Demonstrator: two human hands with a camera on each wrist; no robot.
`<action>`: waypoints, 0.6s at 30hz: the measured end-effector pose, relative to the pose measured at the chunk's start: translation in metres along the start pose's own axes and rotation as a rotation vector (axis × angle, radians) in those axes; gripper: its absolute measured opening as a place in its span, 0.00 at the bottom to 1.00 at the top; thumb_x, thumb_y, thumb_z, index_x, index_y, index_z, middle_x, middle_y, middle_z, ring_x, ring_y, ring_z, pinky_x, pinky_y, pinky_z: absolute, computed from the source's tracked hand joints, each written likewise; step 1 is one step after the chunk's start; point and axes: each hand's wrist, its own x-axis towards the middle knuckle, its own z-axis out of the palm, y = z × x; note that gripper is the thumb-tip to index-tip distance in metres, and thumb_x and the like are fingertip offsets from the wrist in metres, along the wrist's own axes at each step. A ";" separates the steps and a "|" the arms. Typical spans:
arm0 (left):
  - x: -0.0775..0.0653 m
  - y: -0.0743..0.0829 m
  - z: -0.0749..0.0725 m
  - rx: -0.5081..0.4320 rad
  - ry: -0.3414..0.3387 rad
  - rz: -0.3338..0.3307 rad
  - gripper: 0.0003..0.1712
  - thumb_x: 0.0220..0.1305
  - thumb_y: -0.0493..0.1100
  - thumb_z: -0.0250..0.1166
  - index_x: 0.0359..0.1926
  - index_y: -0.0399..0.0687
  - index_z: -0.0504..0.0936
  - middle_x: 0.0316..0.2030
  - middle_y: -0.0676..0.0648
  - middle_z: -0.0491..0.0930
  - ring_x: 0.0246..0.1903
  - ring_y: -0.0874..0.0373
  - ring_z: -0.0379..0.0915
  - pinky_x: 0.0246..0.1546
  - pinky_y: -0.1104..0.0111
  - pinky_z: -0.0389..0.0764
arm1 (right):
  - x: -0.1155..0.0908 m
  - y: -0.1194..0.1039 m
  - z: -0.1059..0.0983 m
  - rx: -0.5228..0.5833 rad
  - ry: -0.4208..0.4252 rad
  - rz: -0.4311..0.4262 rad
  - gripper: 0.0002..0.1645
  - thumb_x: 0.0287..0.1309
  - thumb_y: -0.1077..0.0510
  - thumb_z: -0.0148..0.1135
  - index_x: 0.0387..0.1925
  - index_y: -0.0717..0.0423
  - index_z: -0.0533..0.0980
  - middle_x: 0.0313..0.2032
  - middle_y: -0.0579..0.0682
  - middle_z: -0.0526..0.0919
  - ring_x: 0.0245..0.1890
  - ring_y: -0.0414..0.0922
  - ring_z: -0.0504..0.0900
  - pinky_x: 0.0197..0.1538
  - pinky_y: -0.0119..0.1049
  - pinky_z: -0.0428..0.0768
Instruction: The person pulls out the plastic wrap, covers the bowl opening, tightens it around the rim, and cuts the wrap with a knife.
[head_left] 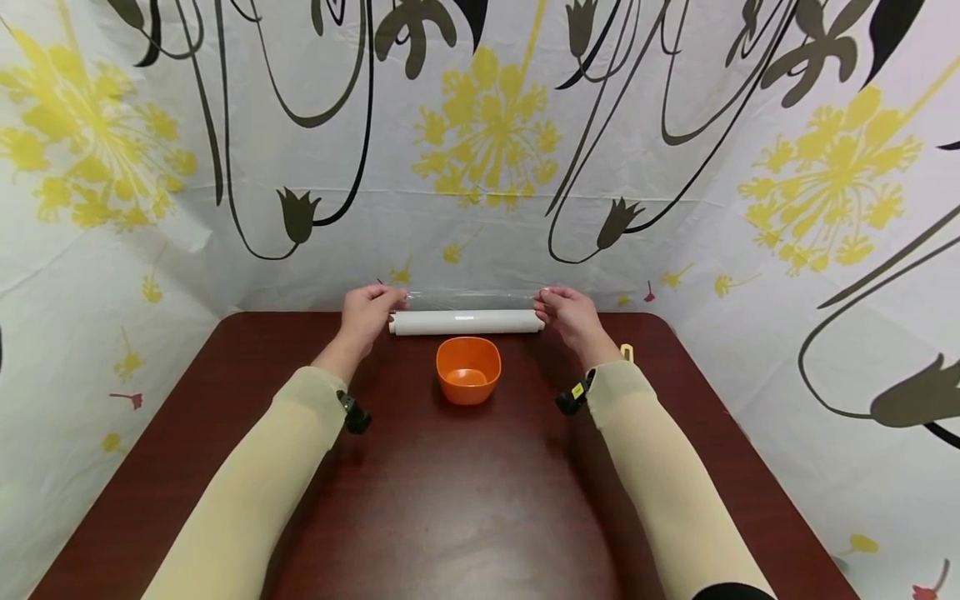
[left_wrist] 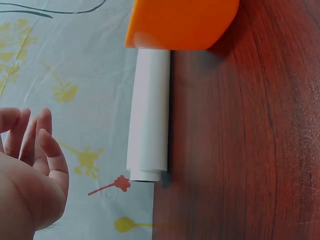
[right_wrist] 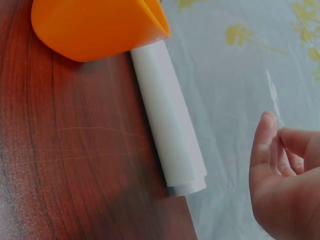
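Note:
A clear sheet of cling film (head_left: 472,297) stretches between the two hands at the table's far edge. The left hand (head_left: 365,317) pinches its left end, and the right hand (head_left: 572,315) pinches the other end. Thumb and finger of the right hand (right_wrist: 287,175) meet on a thin strand of film (right_wrist: 272,92) in the right wrist view. In the left wrist view the left hand (left_wrist: 30,175) shows curled fingers, with the film barely visible. Just below the film lies a white cling film roll or tube (head_left: 465,323). An orange bowl (head_left: 468,385) stands upright in front of it.
A small yellow object (head_left: 627,352) lies beside the right forearm, partly hidden by the sleeve. The dark red wooden table (head_left: 450,500) ends just behind the roll, where a patterned white sheet (head_left: 480,242) hangs.

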 end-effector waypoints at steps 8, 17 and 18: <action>0.001 0.007 0.000 -0.046 0.009 0.023 0.23 0.75 0.47 0.70 0.58 0.31 0.88 0.29 0.63 0.90 0.37 0.70 0.88 0.36 0.72 0.82 | -0.005 -0.009 0.000 0.004 -0.014 -0.027 0.16 0.81 0.59 0.61 0.63 0.63 0.76 0.48 0.50 0.89 0.41 0.38 0.90 0.48 0.28 0.88; -0.003 0.012 0.000 -0.045 0.028 0.052 0.21 0.74 0.47 0.72 0.54 0.31 0.90 0.31 0.59 0.90 0.39 0.63 0.89 0.38 0.71 0.84 | -0.011 -0.018 -0.001 -0.025 -0.013 -0.050 0.10 0.82 0.58 0.61 0.56 0.57 0.78 0.40 0.42 0.91 0.41 0.38 0.90 0.67 0.40 0.85; -0.004 0.013 0.000 -0.042 0.028 0.056 0.22 0.74 0.47 0.72 0.54 0.31 0.90 0.31 0.59 0.90 0.39 0.62 0.89 0.38 0.71 0.84 | -0.011 -0.019 -0.001 -0.028 -0.014 -0.051 0.11 0.82 0.58 0.61 0.57 0.58 0.78 0.40 0.42 0.91 0.42 0.38 0.90 0.71 0.43 0.83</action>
